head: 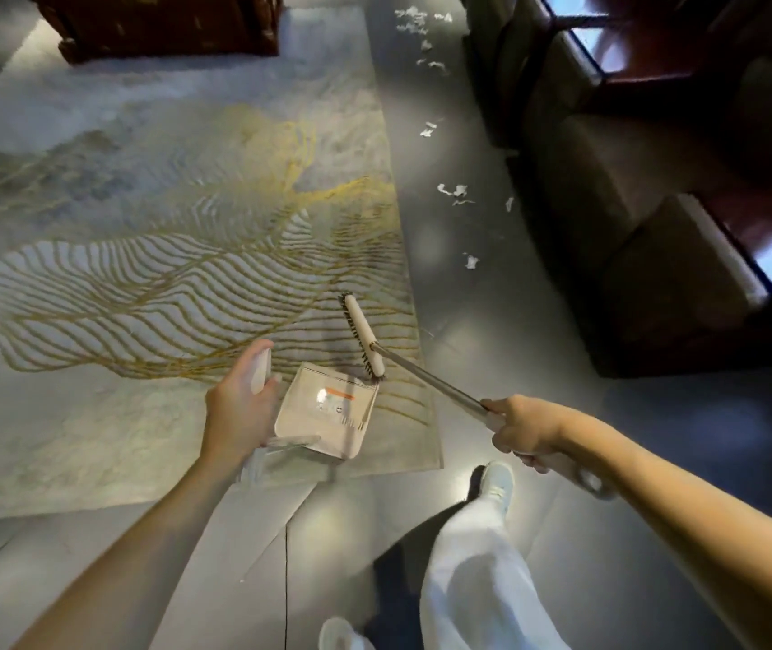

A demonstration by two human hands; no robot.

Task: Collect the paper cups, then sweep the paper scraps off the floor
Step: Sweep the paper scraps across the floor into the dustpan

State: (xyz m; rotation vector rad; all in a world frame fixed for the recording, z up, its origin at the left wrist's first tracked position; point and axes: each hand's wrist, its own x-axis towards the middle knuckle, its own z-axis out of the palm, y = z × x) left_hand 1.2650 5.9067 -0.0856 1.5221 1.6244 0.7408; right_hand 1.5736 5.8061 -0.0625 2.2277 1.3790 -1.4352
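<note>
Nearest of all are white trousers (468, 570) and a white shoe (496, 480), stepping over the shiny dark floor (492, 321).

The right hand (522, 426) has its fingers wrapped tight round the long handle of the broom (365, 337). The brush end points away to the far left, just past the dustpan (325, 410) and over the near right corner of the big rug (163, 227) with gold lines.

The left hand (238, 405) holds the dustpan by its white handle. The fingers are curled round the handle, but the view is blurry, so I cannot tell how tight they are. The pan looks empty inside, only a sticker on its bottom.

No paper cups are in view, so I think the cup part is done. This looks like the start of the sweeping step.

The paper scraps (454, 192) lie on the bare floor to the far right, well apart from the broom. They run in a loose line beside the dark sofa (647, 274), and a bigger bunch lies farthest away. Next, the person should walk over, push the scraps into one pile, then set the pan flat beside it.
</note>
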